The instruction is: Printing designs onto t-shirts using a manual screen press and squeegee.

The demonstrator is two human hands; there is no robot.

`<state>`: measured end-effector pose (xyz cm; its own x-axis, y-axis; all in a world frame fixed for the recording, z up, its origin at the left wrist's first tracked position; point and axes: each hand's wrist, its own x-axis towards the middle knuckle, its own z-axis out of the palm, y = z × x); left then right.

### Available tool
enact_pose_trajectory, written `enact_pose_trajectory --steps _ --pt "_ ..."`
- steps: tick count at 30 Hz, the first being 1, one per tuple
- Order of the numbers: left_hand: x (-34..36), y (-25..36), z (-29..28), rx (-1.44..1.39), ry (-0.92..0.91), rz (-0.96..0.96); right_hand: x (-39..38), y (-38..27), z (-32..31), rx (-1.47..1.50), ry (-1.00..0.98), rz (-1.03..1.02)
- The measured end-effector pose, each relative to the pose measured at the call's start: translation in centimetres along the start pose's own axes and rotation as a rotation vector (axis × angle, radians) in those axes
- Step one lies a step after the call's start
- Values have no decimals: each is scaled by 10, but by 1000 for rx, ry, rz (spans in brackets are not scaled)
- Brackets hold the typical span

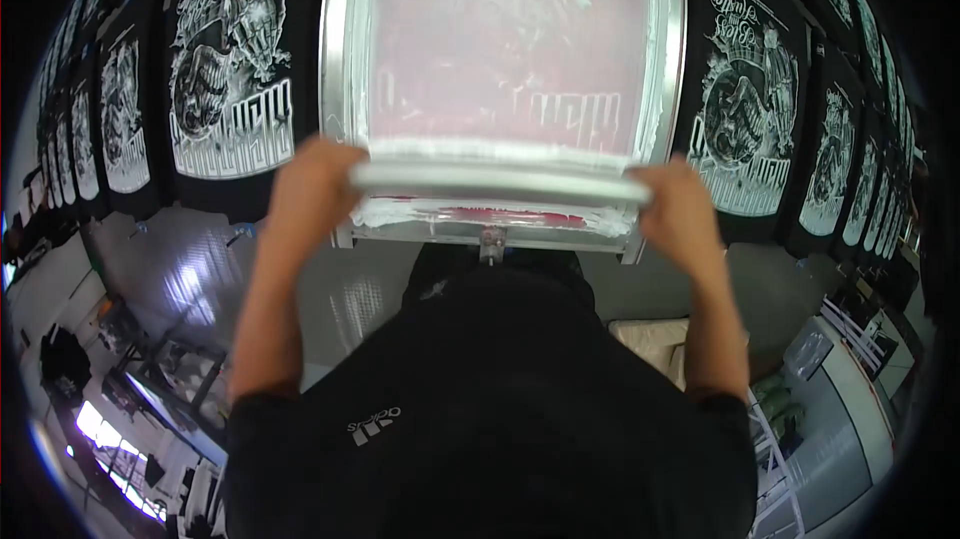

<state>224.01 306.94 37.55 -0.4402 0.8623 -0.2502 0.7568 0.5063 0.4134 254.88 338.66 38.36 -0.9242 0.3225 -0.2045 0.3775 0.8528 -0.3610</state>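
Observation:
A framed printing screen [505, 39] with pale pink mesh and white ink along its edges lies in front of me. Across its near part is a long, pale metal squeegee [500, 179], slightly blurred. My left hand [315, 184] is closed on its left end and my right hand [675, 204] on its right end. White ink and a dark pink strip show just below the squeegee. A metal clamp [491, 249] sits at the middle of the screen's near edge.
Black shirts with white prints [230, 69] stand in rows to the left, and similar ones [745, 99] to the right. A grey floor [190, 249] shows below. A tan cushion or board [645, 339] and a metal rack [770, 449] are at the lower right.

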Motion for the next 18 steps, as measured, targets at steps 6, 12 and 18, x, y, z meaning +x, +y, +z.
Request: enact_pose_trajectory --steps 6,12,18 --pt "-64 21 58 -62 135 50 -44 -33 44 7 -65 32" --pt "-104 18 98 28 371 138 -84 -40 79 -8 82 17" --pt "60 -31 58 94 382 135 52 21 50 -87 182 18"
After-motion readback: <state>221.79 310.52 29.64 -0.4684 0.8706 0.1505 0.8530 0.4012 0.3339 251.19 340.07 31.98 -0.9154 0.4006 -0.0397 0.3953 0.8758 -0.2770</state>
